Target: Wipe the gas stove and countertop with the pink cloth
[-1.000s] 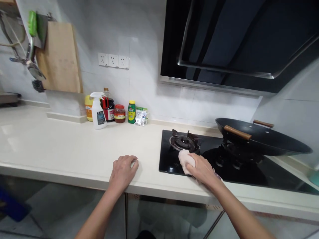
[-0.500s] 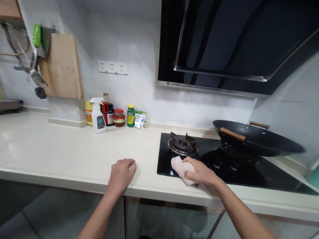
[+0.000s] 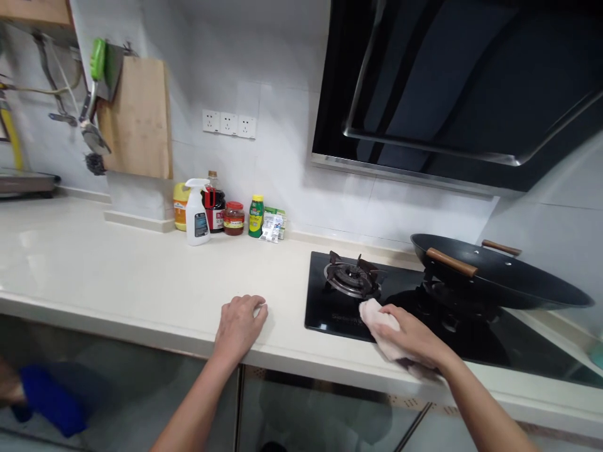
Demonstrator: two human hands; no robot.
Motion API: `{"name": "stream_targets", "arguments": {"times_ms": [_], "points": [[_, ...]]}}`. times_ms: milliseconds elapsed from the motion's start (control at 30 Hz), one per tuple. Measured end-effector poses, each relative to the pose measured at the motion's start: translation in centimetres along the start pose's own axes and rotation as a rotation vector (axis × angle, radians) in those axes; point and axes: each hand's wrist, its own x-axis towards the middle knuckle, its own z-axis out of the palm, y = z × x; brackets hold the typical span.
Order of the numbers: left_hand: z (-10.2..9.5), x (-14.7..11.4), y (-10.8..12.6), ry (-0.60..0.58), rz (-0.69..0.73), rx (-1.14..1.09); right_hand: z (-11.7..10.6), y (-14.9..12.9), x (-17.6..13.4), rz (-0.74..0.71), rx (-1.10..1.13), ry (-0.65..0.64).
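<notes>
My right hand (image 3: 409, 333) is closed around a bunched pale pink cloth (image 3: 377, 316), pressing it on the front part of the black glass gas stove (image 3: 330, 307). Part of the cloth hangs back over the white counter edge beneath my palm. Just behind the cloth stands the left burner (image 3: 352, 277) with its metal pan support. My left hand (image 3: 240, 326) rests on the white countertop (image 3: 155, 276) left of the stove, thumb apart from loosely bent fingers and nothing visible in it.
A large black wok (image 3: 499, 270) with wooden handles sits on the right burner. Along the wall stand a white spray bottle (image 3: 196, 216), a red-lidded jar (image 3: 234, 220) and a green bottle (image 3: 255, 218). The range hood (image 3: 424, 75) hangs above. A blurred blue thing (image 3: 54, 402) shows low at left.
My right hand has slid the cloth rightward along the stove's front, uncovering lettering on the glass. The view has shifted slightly left, and the blue thing has come into sight. My left hand stays on the counter.
</notes>
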Motion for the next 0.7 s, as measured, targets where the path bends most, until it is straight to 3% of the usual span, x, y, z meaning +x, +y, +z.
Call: {"name": "stream_targets", "arguments": {"times_ms": [200,300,400,533,700], "points": [[0.0,0.1,-0.2,0.014,-0.002,0.012,5.1,-10.3,2.4,-0.127,0.029,0.072],[0.1,0.3,-0.6,0.009,0.008,0.021,8.0,-14.6,1.6,-0.316,0.059,0.099],[0.1,0.8,-1.2,-0.012,-0.007,0.027,9.8,-16.9,0.8,-0.489,0.11,0.1],[-0.4,1.5,-1.6,-0.045,-0.055,0.01,9.3,-15.8,0.6,-0.474,0.147,0.112],[-1.2,1.8,-1.4,-0.08,-0.084,-0.008,5.7,-8.3,-1.1,-0.153,0.128,0.244]]}}
